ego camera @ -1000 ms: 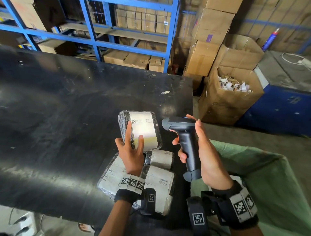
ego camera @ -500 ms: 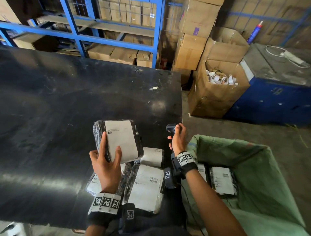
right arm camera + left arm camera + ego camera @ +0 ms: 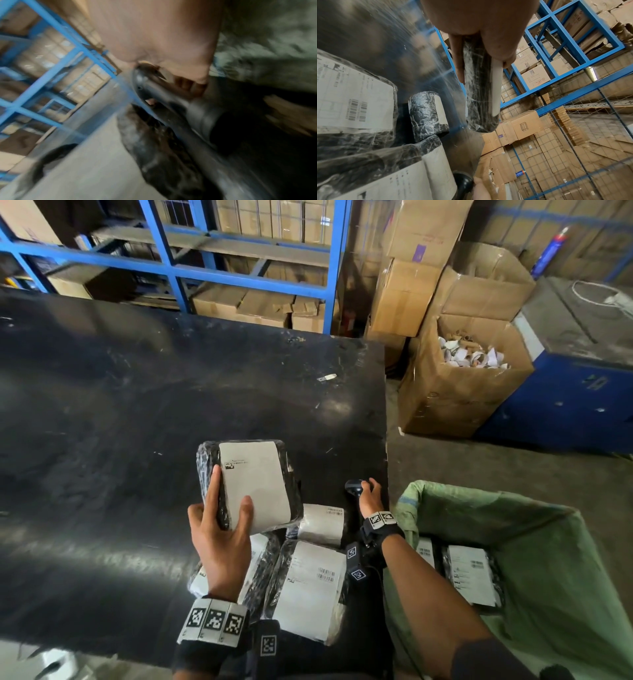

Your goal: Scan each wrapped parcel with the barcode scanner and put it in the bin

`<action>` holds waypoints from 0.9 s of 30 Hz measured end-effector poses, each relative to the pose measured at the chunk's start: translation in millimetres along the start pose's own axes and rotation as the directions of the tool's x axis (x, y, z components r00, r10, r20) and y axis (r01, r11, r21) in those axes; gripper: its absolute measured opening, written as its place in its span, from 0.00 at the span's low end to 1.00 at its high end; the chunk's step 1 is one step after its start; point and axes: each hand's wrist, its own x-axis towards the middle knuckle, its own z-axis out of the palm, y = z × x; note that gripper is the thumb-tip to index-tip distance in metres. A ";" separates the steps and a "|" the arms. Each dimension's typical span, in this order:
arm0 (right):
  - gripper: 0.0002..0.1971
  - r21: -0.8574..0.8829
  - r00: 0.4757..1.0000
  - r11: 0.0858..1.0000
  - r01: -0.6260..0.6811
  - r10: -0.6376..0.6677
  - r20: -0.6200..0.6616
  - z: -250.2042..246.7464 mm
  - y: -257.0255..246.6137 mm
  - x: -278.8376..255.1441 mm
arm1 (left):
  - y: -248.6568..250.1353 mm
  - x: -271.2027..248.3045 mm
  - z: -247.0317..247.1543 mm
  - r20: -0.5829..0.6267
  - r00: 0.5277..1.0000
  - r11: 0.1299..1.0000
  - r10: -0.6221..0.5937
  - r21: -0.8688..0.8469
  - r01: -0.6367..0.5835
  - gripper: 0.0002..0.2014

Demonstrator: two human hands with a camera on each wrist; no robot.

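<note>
My left hand (image 3: 219, 529) grips a black wrapped parcel (image 3: 253, 484) with a white label, held above the black table (image 3: 102, 422); the left wrist view shows the parcel (image 3: 479, 97) edge-on between thumb and fingers. Three more labelled parcels (image 3: 308, 587) lie under it at the table's near edge. My right hand (image 3: 371, 498) holds the black barcode scanner (image 3: 354, 487) low on the table by its right edge; its grip (image 3: 154, 92) shows blurred in the right wrist view. The green bin (image 3: 548, 559) at the right holds two parcels (image 3: 472, 573).
An open cardboard box (image 3: 459, 385) full of label scraps stands on the floor beyond the bin. A blue cabinet (image 3: 565, 398) is to its right. Blue racking (image 3: 329, 261) with cartons runs behind the table. A small scrap (image 3: 327, 377) lies on the tabletop.
My right hand brought the scanner down from the raised scanning pose to the table by the right edge. The left hand drew the parcel slightly left and still holds it.
</note>
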 end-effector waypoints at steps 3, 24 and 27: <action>0.29 -0.186 0.997 0.982 0.011 -0.024 -0.072 -10.9 -14.6 -8.0 | 4.5 2.4 5.1 0.019 1.000 1.000 -0.020 -0.022 0.020 0.33; 0.29 -0.025 0.694 0.706 0.707 -0.687 0.215 -64.9 -50.6 -167.1 | 46.7 -27.4 65.2 0.300 0.952 0.895 0.053 -0.436 0.088 0.30; 0.29 0.086 0.721 0.732 0.676 -0.681 0.131 -85.9 -38.3 -172.8 | 51.1 -40.5 77.4 0.365 0.929 0.898 0.062 -0.427 0.108 0.31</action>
